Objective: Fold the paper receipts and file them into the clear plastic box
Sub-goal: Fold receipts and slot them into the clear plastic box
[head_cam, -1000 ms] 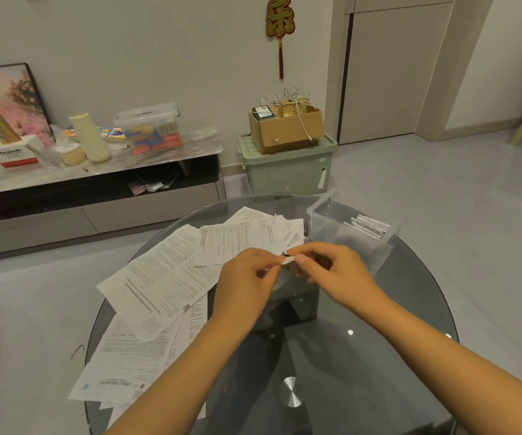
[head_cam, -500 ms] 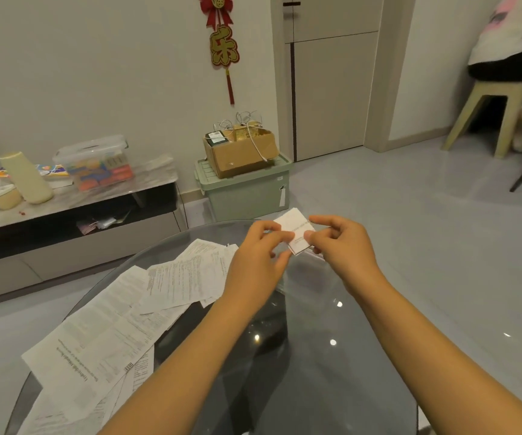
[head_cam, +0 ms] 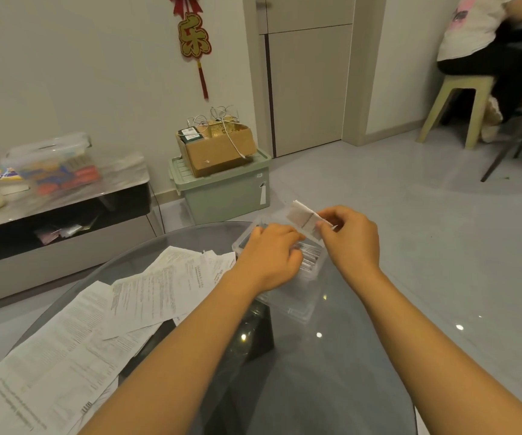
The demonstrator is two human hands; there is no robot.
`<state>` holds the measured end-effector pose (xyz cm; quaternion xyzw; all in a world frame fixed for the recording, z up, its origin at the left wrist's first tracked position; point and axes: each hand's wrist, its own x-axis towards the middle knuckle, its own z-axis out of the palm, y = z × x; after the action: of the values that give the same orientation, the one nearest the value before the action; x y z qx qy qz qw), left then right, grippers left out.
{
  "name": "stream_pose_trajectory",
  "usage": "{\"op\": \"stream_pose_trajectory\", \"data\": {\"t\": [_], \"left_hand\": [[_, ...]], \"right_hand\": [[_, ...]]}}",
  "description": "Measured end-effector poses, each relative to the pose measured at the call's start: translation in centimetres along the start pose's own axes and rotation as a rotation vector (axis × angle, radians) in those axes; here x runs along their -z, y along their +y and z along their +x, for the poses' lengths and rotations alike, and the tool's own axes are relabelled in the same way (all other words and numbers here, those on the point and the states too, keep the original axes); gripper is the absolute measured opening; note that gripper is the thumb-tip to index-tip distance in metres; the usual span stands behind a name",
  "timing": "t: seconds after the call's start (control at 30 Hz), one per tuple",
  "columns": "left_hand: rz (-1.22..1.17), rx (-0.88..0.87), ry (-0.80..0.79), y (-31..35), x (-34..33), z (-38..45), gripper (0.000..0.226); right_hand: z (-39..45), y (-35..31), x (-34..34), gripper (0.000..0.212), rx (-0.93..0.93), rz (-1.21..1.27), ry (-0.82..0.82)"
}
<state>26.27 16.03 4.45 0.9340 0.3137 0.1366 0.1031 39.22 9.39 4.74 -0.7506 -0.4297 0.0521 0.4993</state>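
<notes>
My right hand (head_cam: 352, 238) pinches a small folded receipt (head_cam: 303, 215) and holds it just above the clear plastic box (head_cam: 300, 304), which stands on the round glass table (head_cam: 331, 378). Several folded receipts (head_cam: 311, 258) stand filed inside the box. My left hand (head_cam: 269, 257) hovers over the box's left half with its fingers curled down among those filed receipts. Whether it grips any of them is hidden. Unfolded printed receipts (head_cam: 146, 287) lie spread over the table's left side.
Beyond the table stand a green storage bin (head_cam: 225, 189) with a cardboard box (head_cam: 218, 146) on top, and a low TV console (head_cam: 59, 215) at the left. A person sits on a plastic stool (head_cam: 455, 105) at the far right.
The view has swung right and down. My left hand has let go of the folded receipt and dropped to the box. My right hand alone now carries the receipt, over the box.
</notes>
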Motion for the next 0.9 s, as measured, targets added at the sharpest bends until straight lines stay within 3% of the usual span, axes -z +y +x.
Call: {"op": "stream_pose_trajectory", "data": {"t": [0.3, 0.53, 0.73, 0.9], "left_hand": [[0.086, -0.012, -0.095, -0.3, -1.2, 0.5, 0.062], [0.063, -0.036, -0.013, -0.7, -1.7, 0.0, 0.059], [-0.165, 0.003, 0.124, -0.7, -1.6, -0.5, 0.055], [-0.028, -0.026, 0.031, -0.5, -1.6, -0.3, 0.061]], "right_hand": [[-0.1, 0.1, -0.6, 0.016, 0.104, -0.218, -0.034], [0.0, -0.4, -1.2, 0.022, 0.092, -0.432, -0.146], [0.2, -0.4, -2.0, 0.022, 0.055, -0.532, -0.177], [0.5, -0.2, -2.1, 0.021, 0.029, -0.665, -0.193]]}}
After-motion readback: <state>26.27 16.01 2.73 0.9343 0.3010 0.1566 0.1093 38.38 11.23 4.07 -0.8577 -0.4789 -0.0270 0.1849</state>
